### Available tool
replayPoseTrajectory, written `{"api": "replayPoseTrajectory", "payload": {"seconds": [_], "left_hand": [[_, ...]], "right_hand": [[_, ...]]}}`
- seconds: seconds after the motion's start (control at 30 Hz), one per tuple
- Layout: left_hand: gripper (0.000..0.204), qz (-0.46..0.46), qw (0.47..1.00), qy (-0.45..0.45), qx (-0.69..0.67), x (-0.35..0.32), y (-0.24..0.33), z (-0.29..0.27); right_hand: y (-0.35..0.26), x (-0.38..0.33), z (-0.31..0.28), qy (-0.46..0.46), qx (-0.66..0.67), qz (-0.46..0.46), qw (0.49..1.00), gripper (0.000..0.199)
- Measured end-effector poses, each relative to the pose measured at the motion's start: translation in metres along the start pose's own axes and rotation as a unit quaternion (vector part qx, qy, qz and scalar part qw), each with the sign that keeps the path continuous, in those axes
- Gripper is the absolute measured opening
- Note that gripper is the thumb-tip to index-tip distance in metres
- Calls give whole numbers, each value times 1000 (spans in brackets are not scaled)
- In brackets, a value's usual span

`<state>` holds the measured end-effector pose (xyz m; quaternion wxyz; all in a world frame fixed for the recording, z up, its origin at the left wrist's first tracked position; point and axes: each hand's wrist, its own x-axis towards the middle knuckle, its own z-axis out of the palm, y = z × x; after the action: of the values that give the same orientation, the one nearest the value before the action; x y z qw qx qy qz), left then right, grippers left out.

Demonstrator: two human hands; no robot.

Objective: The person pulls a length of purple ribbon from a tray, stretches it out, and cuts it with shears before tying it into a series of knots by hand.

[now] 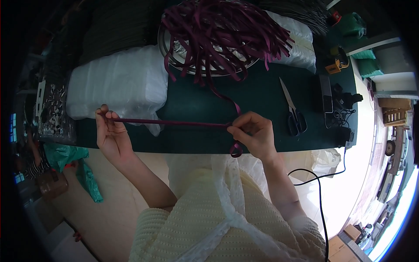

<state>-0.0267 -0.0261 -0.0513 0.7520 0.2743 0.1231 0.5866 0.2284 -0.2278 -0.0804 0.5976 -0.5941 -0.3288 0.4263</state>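
A narrow purple ribbon (174, 122) is stretched almost level between my hands, above the table's near edge. On the left, my left hand (114, 136) is closed on one end of it with the fingertips, palm partly turned up. My right hand (256, 134) pinches the ribbon between thumb and fingers. A curled loop of ribbon (235, 150) hangs below the right hand, and another length runs from that hand up toward a heap of purple ribbons (218, 37). The heap lies on a round metal tray (163, 46) and spills over its rim.
Black-handled scissors (297, 122) lie on the green table (192, 105), right of my right hand. Clear plastic-wrapped packs (115, 78) flank the tray. A clear box of small metal parts (54, 111) stands far left. Black devices with cables (345, 100) sit at the right edge.
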Motion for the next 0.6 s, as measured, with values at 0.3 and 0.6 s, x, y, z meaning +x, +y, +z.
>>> {"api": "replayPoseTrajectory", "payload": {"seconds": [0.3,0.6], "left_hand": [[16,4,1000,9,6,1,-2,-9],[16,29,993,104,48,-2,-15,-21]], "right_hand": [[-6,3,2,-24,-36,48,998,16],[-5,4,3,5,-23,43,999,11]]}}
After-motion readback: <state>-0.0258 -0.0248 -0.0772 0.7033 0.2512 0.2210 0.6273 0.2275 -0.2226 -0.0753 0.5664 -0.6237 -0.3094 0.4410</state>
